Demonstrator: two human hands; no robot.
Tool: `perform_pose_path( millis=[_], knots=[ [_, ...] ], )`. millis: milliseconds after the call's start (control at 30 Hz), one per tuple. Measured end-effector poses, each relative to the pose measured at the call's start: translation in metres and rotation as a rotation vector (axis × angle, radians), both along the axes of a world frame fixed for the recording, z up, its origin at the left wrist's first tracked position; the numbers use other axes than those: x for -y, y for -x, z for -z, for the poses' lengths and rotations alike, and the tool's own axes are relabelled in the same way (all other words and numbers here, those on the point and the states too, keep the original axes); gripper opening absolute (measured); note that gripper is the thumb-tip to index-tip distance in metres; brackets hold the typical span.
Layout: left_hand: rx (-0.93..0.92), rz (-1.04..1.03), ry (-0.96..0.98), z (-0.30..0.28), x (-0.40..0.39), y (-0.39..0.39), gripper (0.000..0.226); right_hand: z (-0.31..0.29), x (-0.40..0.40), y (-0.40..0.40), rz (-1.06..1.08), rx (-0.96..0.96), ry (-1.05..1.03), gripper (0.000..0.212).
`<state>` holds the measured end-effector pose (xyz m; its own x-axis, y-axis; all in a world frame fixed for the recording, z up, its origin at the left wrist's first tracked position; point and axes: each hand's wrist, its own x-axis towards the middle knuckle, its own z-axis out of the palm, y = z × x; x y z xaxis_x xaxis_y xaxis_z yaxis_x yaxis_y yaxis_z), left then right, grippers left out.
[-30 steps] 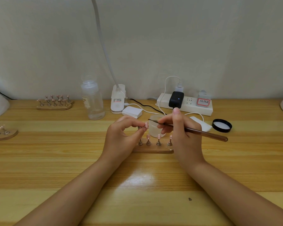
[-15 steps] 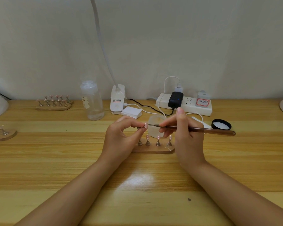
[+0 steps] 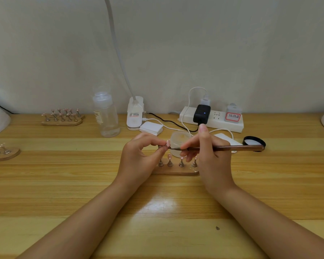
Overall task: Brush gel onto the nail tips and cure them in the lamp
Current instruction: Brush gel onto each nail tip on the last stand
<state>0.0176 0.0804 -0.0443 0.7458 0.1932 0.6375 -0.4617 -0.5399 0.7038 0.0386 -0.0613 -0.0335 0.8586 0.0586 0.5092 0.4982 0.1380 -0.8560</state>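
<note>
Brushing step, I think. Left hand (image 3: pixel 138 157) pinches one nail tip (image 3: pixel 168 143) up above the wood stand (image 3: pixel 173 171) on the tabletop. Right hand (image 3: pixel 209 156) grips the brush (image 3: pixel 223 148), w/ its end touching that tip. Next: small, soft strokes, then put it back and cure.

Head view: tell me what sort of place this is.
Probably a nail-art practice desk. A wooden stand of pink nail tips on metal pegs sits between the hands, the right hand holds a thin brown brush, and a clear pump bottle stands nearby.
</note>
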Motion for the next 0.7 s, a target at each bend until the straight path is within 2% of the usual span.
perform_pose_path(
  millis=[167,467,700],
  knots=[
    [-0.016,-0.002,0.009,-0.0002,0.0009,0.0007,0.014,-0.0011,0.0007,-0.0016,0.038,0.042,-0.038,0.045],
    [-0.02,0.0,0.0,-0.0006,0.0007,0.0008,0.017,-0.0009,-0.0004,-0.0004,-0.01,0.077,0.057,0.043],
    [-0.019,0.001,-0.008,-0.0008,0.0005,0.0013,0.017,-0.0011,0.0007,-0.0004,0.008,0.06,-0.003,0.046]
  ],
)
